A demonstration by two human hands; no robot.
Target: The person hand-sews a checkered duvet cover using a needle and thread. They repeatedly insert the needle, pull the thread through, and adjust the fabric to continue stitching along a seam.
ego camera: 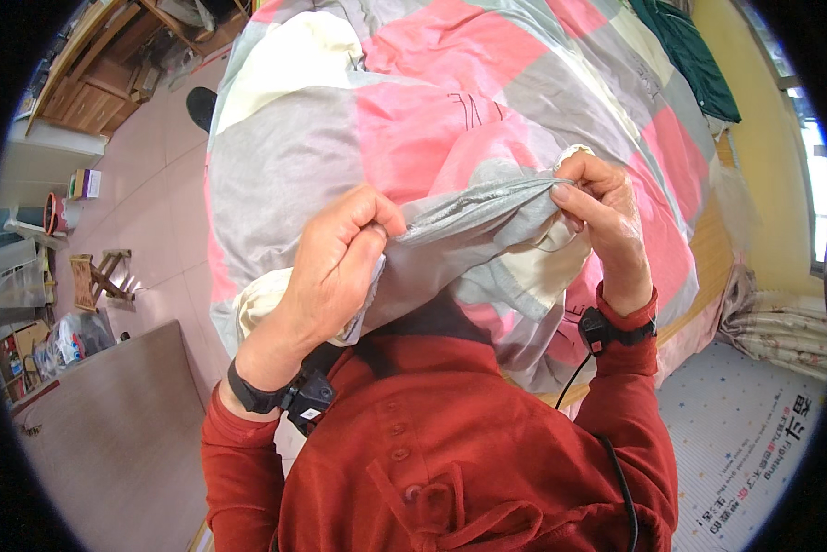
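Between both hands, a grey cloth garment (482, 207) is stretched and gathered, with cream fabric (548, 259) hanging below its right part. Its exact kind cannot be told. My left hand (337, 255) pinches the bunched grey edge between thumb and fingers. At the other end, my right hand (600, 207) grips the gathered cloth, and a bit of white trim shows above its fingers. More cream cloth (268, 297) lies behind my left wrist. Under all this spreads a pink, grey and cream patchwork-patterned bed cover (289, 165), wrinkled and bearing printed letters.
Dark green cloth (696, 62) lies at the bed's far right, near a window. On the tiled floor to the left are a folding wooden stool (101, 279) and a dark shoe (201, 108). A flat brown panel (116, 428) stands at lower left. Cables run from both wrist straps.
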